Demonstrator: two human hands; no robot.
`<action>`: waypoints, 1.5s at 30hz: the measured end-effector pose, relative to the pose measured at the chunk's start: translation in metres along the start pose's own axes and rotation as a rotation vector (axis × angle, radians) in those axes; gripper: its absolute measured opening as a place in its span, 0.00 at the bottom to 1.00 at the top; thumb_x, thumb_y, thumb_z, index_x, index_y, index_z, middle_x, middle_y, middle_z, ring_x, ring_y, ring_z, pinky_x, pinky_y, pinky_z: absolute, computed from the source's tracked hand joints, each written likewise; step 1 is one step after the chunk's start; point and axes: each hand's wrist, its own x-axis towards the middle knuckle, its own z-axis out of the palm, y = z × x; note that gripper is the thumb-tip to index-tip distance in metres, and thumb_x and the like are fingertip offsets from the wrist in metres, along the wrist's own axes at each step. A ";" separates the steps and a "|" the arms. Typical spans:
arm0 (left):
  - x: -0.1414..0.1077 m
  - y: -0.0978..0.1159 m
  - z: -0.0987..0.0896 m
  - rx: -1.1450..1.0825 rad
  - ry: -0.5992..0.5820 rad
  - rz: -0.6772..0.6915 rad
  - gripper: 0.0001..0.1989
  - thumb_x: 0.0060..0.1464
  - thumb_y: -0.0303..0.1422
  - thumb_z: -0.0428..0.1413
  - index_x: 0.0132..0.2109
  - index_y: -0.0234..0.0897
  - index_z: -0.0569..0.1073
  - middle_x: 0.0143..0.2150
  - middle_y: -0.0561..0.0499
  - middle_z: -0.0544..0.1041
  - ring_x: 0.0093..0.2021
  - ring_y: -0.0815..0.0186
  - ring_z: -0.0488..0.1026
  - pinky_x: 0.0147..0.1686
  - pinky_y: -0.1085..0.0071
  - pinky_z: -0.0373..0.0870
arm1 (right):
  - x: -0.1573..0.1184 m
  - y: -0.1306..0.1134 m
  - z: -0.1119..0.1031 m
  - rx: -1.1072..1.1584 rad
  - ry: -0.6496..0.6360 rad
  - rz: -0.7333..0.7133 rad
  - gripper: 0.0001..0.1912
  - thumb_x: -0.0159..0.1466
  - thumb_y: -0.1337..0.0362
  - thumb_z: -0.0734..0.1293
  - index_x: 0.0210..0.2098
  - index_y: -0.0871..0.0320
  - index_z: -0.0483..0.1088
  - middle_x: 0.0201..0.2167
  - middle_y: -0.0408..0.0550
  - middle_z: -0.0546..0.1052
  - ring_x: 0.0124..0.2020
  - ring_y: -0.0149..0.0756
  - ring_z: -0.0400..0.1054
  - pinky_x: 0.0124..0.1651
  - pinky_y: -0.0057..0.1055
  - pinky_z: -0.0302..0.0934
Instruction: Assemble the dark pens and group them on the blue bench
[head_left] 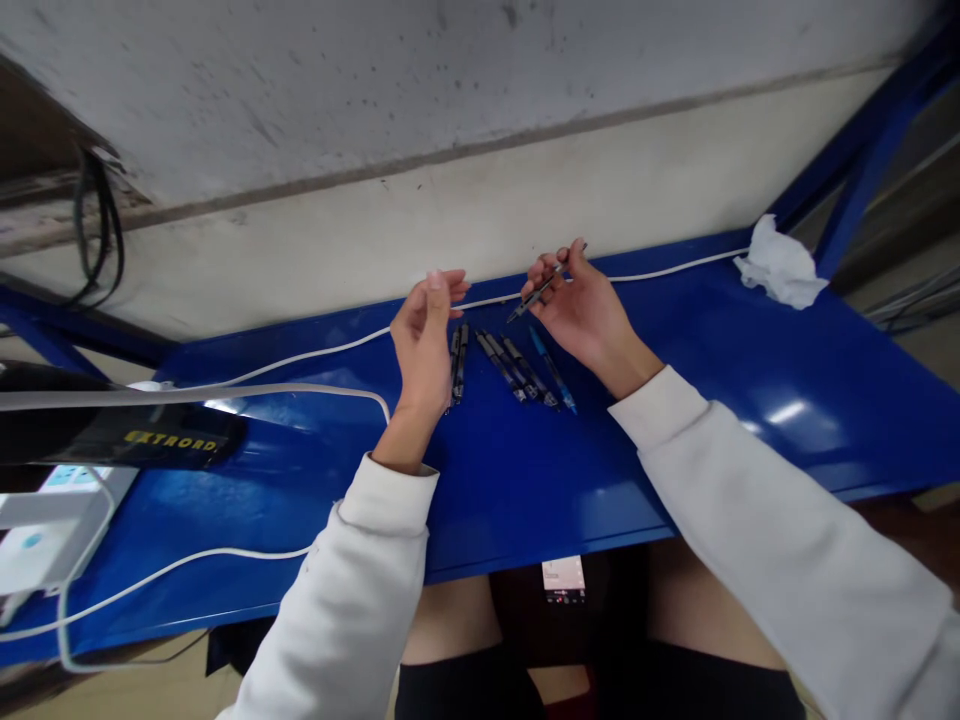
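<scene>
My right hand (581, 305) is raised above the blue table, closed on a dark slim pen (536, 294) held at a slant between thumb and fingers, its tip pointing down to the left. My left hand (427, 345) is level with it on the other side, thumb up and fingers loosely bent; I see nothing in it. Just right of that hand, partly hidden by it, lie a couple of dark pens (460, 362). Several more dark pens (501, 366) form a slanted row between the hands. A bright blue pen (553, 370) rests at the row's right end.
White cables (322, 352) run across the blue table (510, 490). At left are a black object with yellow lettering (169, 440) and a white power strip (75, 520). Crumpled white tissue (780, 265) lies at the back right. A lit phone (563, 578) shows below the front edge.
</scene>
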 end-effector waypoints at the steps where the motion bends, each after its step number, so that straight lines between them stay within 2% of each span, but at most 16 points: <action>1: 0.003 -0.001 -0.003 0.008 0.029 0.007 0.27 0.71 0.63 0.61 0.49 0.46 0.88 0.51 0.44 0.88 0.55 0.56 0.86 0.52 0.63 0.82 | 0.000 0.000 -0.002 0.020 -0.026 -0.008 0.32 0.72 0.32 0.75 0.33 0.49 0.62 0.22 0.34 0.59 0.26 0.33 0.61 0.28 0.31 0.57; 6: 0.013 -0.005 -0.021 0.053 0.138 0.032 0.23 0.70 0.59 0.65 0.41 0.44 0.85 0.46 0.46 0.87 0.47 0.61 0.84 0.44 0.65 0.80 | -0.001 -0.003 -0.021 0.231 -0.094 0.005 0.34 0.77 0.37 0.72 0.28 0.49 0.54 0.19 0.32 0.49 0.20 0.32 0.46 0.23 0.32 0.47; 11: 0.012 -0.011 -0.045 0.174 0.172 0.059 0.19 0.71 0.52 0.66 0.40 0.42 0.84 0.43 0.47 0.87 0.44 0.63 0.82 0.43 0.68 0.76 | -0.002 -0.004 -0.042 0.344 -0.139 -0.017 0.34 0.76 0.42 0.72 0.27 0.48 0.49 0.18 0.32 0.47 0.20 0.31 0.40 0.22 0.31 0.45; 15: -0.001 -0.018 -0.068 0.294 0.059 -0.004 0.16 0.67 0.48 0.70 0.47 0.40 0.86 0.44 0.45 0.87 0.44 0.61 0.82 0.47 0.66 0.76 | -0.007 -0.009 -0.051 0.423 -0.104 -0.093 0.33 0.73 0.48 0.74 0.27 0.49 0.47 0.19 0.32 0.47 0.20 0.29 0.38 0.22 0.31 0.45; 19: -0.013 -0.020 -0.082 0.577 -0.062 0.016 0.15 0.66 0.45 0.70 0.51 0.40 0.86 0.49 0.42 0.87 0.49 0.55 0.83 0.52 0.60 0.77 | -0.019 -0.020 -0.065 0.596 -0.049 -0.111 0.32 0.73 0.56 0.73 0.28 0.49 0.44 0.20 0.31 0.46 0.20 0.28 0.35 0.22 0.30 0.43; 21: -0.016 -0.021 -0.084 0.721 -0.127 0.016 0.14 0.66 0.42 0.68 0.53 0.41 0.85 0.53 0.42 0.86 0.51 0.53 0.83 0.55 0.56 0.78 | -0.029 -0.028 -0.075 0.703 0.004 -0.091 0.32 0.73 0.58 0.72 0.28 0.49 0.43 0.19 0.31 0.44 0.19 0.28 0.34 0.20 0.30 0.42; 24: -0.018 -0.021 -0.084 0.820 -0.216 0.020 0.13 0.66 0.39 0.66 0.54 0.40 0.84 0.54 0.41 0.85 0.51 0.52 0.82 0.59 0.51 0.79 | -0.051 -0.042 -0.091 0.812 0.092 -0.058 0.30 0.76 0.59 0.68 0.29 0.49 0.41 0.19 0.31 0.43 0.18 0.28 0.34 0.19 0.30 0.40; 28: -0.018 -0.020 -0.080 0.853 -0.258 0.037 0.12 0.67 0.39 0.64 0.52 0.40 0.84 0.52 0.41 0.86 0.49 0.51 0.82 0.59 0.49 0.79 | -0.081 -0.058 -0.110 0.791 0.181 -0.099 0.33 0.78 0.53 0.68 0.30 0.49 0.40 0.18 0.31 0.45 0.17 0.27 0.39 0.18 0.29 0.46; 31: -0.019 -0.018 -0.077 0.849 -0.270 0.034 0.13 0.70 0.42 0.62 0.52 0.40 0.84 0.49 0.42 0.87 0.48 0.51 0.82 0.57 0.51 0.78 | -0.093 -0.065 -0.121 0.673 0.254 -0.124 0.33 0.77 0.60 0.70 0.28 0.51 0.41 0.17 0.31 0.45 0.16 0.26 0.44 0.21 0.26 0.54; 33: -0.020 -0.017 -0.074 0.852 -0.285 0.035 0.14 0.70 0.44 0.62 0.52 0.40 0.84 0.48 0.43 0.86 0.47 0.52 0.82 0.56 0.52 0.78 | -0.094 -0.066 -0.128 0.531 0.326 -0.158 0.30 0.75 0.61 0.70 0.26 0.51 0.47 0.18 0.34 0.55 0.19 0.28 0.56 0.28 0.27 0.65; 35: -0.021 -0.017 -0.072 0.862 -0.296 0.037 0.14 0.70 0.44 0.63 0.52 0.40 0.84 0.48 0.43 0.86 0.47 0.52 0.82 0.55 0.53 0.78 | -0.094 -0.063 -0.135 0.347 0.390 -0.196 0.25 0.75 0.52 0.70 0.26 0.51 0.59 0.22 0.39 0.66 0.26 0.33 0.67 0.35 0.33 0.72; 36: -0.021 -0.017 -0.070 0.868 -0.298 0.036 0.14 0.69 0.43 0.63 0.53 0.40 0.84 0.48 0.43 0.86 0.47 0.52 0.82 0.54 0.54 0.78 | -0.094 -0.060 -0.138 0.247 0.410 -0.213 0.24 0.75 0.46 0.69 0.27 0.50 0.64 0.24 0.40 0.68 0.27 0.35 0.68 0.35 0.34 0.73; 39: -0.023 -0.018 -0.066 0.888 -0.303 0.029 0.14 0.69 0.42 0.62 0.54 0.40 0.83 0.47 0.43 0.86 0.45 0.53 0.81 0.51 0.55 0.77 | -0.096 -0.049 -0.143 -0.091 0.436 -0.284 0.28 0.75 0.35 0.67 0.34 0.50 0.76 0.20 0.37 0.63 0.22 0.35 0.60 0.29 0.34 0.64; 41: -0.024 -0.018 -0.063 0.903 -0.313 0.032 0.14 0.70 0.40 0.61 0.56 0.40 0.83 0.46 0.43 0.85 0.43 0.53 0.80 0.49 0.56 0.76 | -0.099 -0.041 -0.142 -0.409 0.406 -0.346 0.26 0.77 0.35 0.68 0.41 0.50 0.80 0.23 0.40 0.69 0.24 0.36 0.64 0.31 0.35 0.64; 43: -0.026 -0.018 -0.060 0.922 -0.324 0.038 0.13 0.71 0.38 0.60 0.56 0.39 0.82 0.45 0.44 0.85 0.42 0.54 0.79 0.48 0.56 0.76 | -0.103 -0.033 -0.138 -0.758 0.300 -0.400 0.21 0.79 0.42 0.68 0.52 0.51 0.82 0.36 0.48 0.81 0.35 0.41 0.75 0.40 0.39 0.70; 45: -0.027 -0.016 -0.058 0.946 -0.331 0.037 0.13 0.70 0.36 0.59 0.57 0.39 0.82 0.46 0.44 0.85 0.42 0.53 0.79 0.48 0.56 0.75 | -0.106 -0.025 -0.135 -1.052 0.152 -0.439 0.17 0.81 0.50 0.66 0.55 0.52 0.82 0.47 0.55 0.85 0.47 0.48 0.79 0.51 0.46 0.73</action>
